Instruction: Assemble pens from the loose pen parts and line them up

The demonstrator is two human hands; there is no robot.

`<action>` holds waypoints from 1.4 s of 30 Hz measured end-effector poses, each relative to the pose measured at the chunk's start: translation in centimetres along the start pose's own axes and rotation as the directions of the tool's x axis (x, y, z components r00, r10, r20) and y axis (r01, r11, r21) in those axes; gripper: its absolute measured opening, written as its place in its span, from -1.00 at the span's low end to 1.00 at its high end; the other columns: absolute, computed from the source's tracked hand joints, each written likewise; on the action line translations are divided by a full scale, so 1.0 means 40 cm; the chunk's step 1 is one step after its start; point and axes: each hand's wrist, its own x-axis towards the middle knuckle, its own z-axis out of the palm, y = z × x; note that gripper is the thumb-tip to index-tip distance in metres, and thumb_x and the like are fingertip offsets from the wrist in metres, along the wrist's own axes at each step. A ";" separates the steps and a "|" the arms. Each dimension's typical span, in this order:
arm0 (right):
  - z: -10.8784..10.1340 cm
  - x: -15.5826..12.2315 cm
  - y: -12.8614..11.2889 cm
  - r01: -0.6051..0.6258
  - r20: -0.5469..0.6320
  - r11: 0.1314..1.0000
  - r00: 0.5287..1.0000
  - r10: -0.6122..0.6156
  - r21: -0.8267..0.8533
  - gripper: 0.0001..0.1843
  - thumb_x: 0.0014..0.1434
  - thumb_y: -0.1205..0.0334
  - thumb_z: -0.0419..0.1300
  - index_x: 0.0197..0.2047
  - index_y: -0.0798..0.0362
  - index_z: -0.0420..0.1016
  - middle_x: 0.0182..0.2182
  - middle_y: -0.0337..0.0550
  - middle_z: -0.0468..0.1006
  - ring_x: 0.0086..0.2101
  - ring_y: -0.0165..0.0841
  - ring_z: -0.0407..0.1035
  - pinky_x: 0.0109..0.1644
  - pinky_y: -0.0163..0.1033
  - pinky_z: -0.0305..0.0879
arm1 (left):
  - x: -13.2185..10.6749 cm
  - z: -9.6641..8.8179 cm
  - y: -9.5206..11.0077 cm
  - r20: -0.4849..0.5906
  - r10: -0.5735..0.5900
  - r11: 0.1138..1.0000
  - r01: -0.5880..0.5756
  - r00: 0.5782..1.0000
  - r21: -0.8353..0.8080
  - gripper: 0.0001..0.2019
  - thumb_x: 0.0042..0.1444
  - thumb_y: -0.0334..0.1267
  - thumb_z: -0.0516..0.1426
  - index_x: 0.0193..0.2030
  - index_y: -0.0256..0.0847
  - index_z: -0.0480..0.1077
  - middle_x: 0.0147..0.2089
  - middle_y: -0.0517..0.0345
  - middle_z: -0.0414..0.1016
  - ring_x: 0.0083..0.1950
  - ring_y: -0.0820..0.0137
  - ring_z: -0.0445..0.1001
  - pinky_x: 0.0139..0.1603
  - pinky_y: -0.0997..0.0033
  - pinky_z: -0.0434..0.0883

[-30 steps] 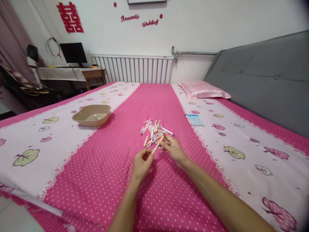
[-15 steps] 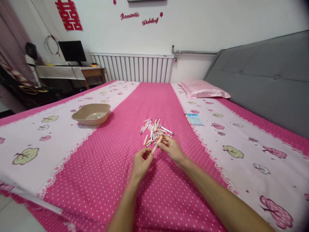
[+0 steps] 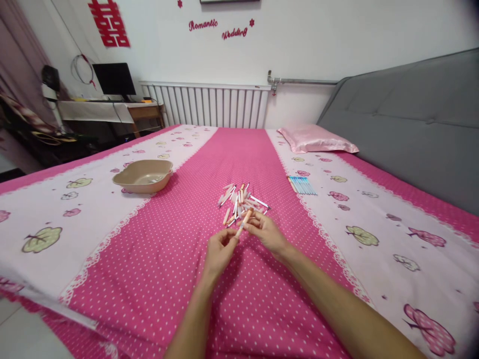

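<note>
A pale orange pen slants between my two hands, its darker orange end pointing away from me. My left hand pinches the near end between thumb and fingers. The fingers of my right hand close around the far end. Just beyond my hands lies a loose pile of pen parts, with white sticks, pinkish barrels and a few orange pieces. To the right, a neat row of blue pens lies side by side, with orange ones at its left edge.
A beige plastic basin with small things inside stands on the left of the bed. At the far right are a pink pillow and a grey headboard. A radiator and a desk with a monitor stand behind.
The view has shifted very slightly. Both hands keep their hold on the orange pen, and the pile, row and basin stay in place.
</note>
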 end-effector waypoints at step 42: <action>-0.003 -0.009 -0.021 -0.110 0.146 0.983 0.985 0.088 0.147 -0.59 -0.03 0.15 0.34 -0.07 -0.01 0.47 -0.22 -0.13 0.59 -0.18 -0.34 0.44 -0.05 -0.21 0.27 | -0.012 -0.010 0.013 0.239 -0.088 0.955 0.150 0.967 -0.256 -0.71 -0.07 -0.12 0.28 -0.25 -0.28 0.50 -0.43 0.12 0.47 -0.51 0.52 0.35 -0.50 0.53 0.27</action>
